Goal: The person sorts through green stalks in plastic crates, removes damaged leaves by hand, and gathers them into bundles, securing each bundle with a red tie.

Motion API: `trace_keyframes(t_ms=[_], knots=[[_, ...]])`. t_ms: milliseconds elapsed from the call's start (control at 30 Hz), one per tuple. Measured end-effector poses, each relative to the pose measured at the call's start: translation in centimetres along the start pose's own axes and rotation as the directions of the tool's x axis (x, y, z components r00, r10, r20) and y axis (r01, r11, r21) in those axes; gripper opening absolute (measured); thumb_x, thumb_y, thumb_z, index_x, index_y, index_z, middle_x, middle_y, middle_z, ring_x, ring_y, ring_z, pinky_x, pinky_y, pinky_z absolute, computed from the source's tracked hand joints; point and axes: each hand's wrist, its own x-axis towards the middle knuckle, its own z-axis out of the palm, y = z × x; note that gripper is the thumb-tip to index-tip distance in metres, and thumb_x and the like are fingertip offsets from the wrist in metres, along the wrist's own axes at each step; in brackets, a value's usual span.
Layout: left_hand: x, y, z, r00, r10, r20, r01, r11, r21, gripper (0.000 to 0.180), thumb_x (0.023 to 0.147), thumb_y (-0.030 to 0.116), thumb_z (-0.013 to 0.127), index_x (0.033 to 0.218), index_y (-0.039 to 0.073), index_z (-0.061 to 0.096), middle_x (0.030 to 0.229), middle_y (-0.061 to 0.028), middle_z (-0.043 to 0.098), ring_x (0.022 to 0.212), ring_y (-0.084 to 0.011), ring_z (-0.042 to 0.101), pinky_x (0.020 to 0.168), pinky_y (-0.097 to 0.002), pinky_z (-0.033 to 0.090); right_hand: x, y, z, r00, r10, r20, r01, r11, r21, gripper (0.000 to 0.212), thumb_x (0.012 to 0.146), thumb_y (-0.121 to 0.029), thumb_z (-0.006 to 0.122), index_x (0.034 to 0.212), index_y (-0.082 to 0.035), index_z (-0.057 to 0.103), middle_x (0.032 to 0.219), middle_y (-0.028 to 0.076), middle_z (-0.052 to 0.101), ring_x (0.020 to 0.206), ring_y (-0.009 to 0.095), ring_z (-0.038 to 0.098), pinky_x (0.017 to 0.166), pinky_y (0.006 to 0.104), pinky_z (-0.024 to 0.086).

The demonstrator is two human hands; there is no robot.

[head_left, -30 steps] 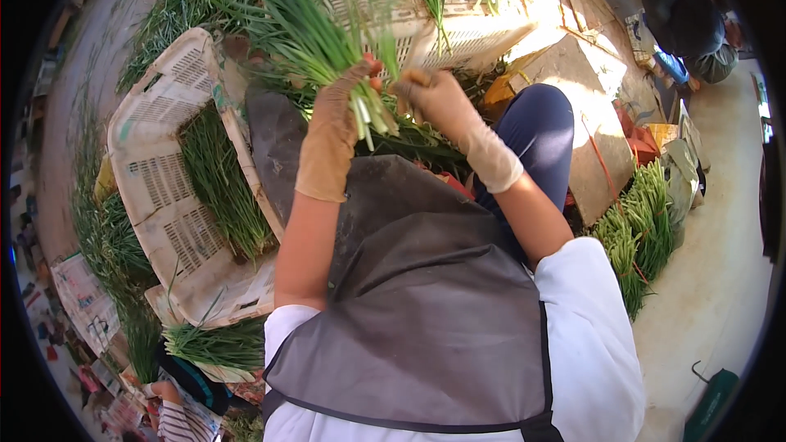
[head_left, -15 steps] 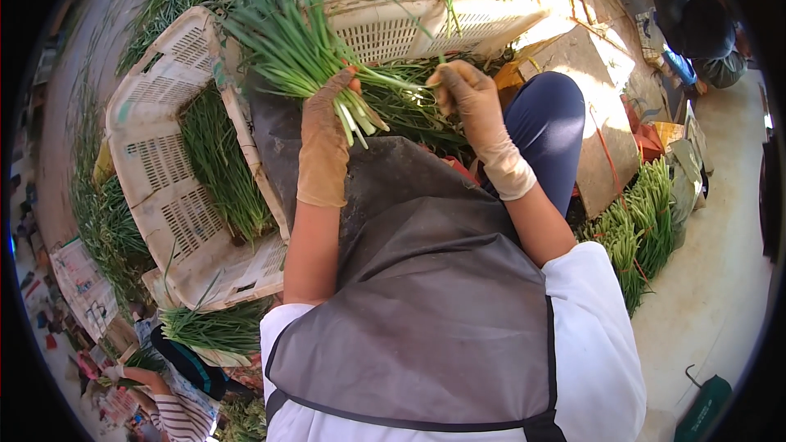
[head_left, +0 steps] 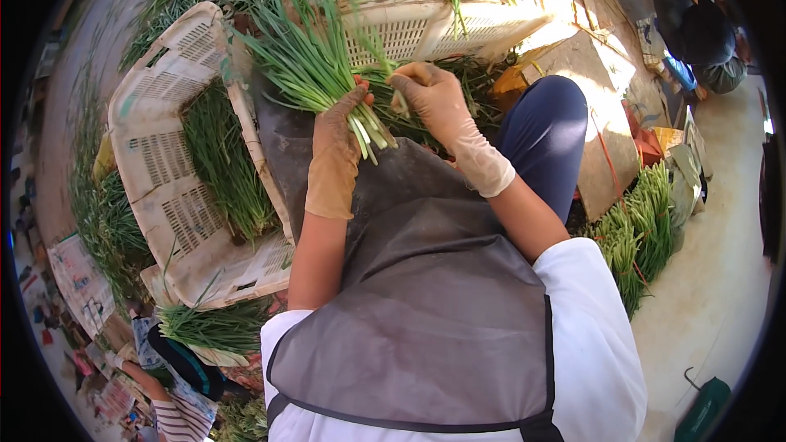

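A bunch of green garlic chives [head_left: 307, 74] with pale cut ends is gripped in my left hand [head_left: 337, 143], which wears a soiled thin glove. The leaves fan up and to the left, and the white ends poke out below my thumb. Close on the right, my right hand [head_left: 435, 102], gloved too, has its fingers curled and pinches a few thin green strands [head_left: 378, 53]. Just how many strands it holds is hard to make out. Under both hands lie more loose chives [head_left: 467, 82] beside my dark apron [head_left: 426, 311].
At my left a dirty white plastic crate [head_left: 168, 160] lies tipped, with chives [head_left: 225, 164] inside. Another crate [head_left: 393, 29] stands upside down ahead. Tied bundles [head_left: 639, 229] lie at right by cardboard [head_left: 606, 147]. Other people [head_left: 696, 24] work at far right and lower left.
My right hand has moved left, closer to the bunch, and the strand it had drawn out sideways now points upward. My left hand has shifted slightly right and down with the bunch.
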Motion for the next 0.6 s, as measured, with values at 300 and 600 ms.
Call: trace_keyframes(t_ms=[300, 600], knots=[[-2.5, -1.6, -0.3, 0.998, -0.055, -0.043, 0.059, 0.994, 0.088, 0.027, 0.078, 0.015, 0.070, 0.100, 0.001, 0.066, 0.081, -0.0065, 0.065, 0.051, -0.0138, 0.058, 0.041, -0.0250, 0.045, -0.7, 4.3, 0.0, 0.980, 0.130, 0.149, -0.141, 0.988, 0.062, 0.016, 0.081, -0.017, 0.067, 0.085, -0.002, 0.062, 0.075, 0.002, 0.061, 0.067, 0.010, 0.054, 0.064, 0.0227, 0.043], [-2.5, 0.8, -4.3, 0.995, 0.102, 0.020, -0.099, 0.987, -0.128, 0.027, 0.081, 0.004, 0.064, 0.106, -0.003, 0.058, 0.089, -0.0125, 0.063, 0.079, -0.0217, 0.064, 0.069, -0.0327, 0.055, 1.2, 4.3, -7.8, 0.997, 0.035, 0.066, -0.020, 0.975, -0.222, 0.027, 0.082, -0.023, 0.065, 0.093, 0.001, 0.060, 0.083, 0.006, 0.062, 0.073, 0.017, 0.059, 0.069, 0.0290, 0.048]])
